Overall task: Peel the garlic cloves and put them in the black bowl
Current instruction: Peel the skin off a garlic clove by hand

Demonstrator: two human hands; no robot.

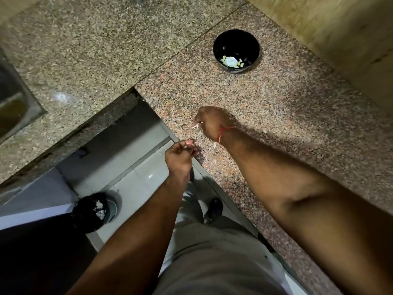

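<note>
Hidden / cut off / unclear bits

Right hand [209,122] seen from behind, fingers curled under, so I can't tell what the pale scrap [195,126] poking out at its left is, clove or skin. Left hand [180,155] pinches sth small, too tiny to ID. Black bowl [236,51]: glare blows out the peeled cloves [231,61], can't count. Sink [14,99] cut by left edge. Bin [93,211] contents blurry. Shoe [214,207] partly behind my leg.

A speckled granite counter [265,107] wraps a corner; a steel sink [12,99] sits at its left end, a black bin [93,212] on the floor below.
</note>
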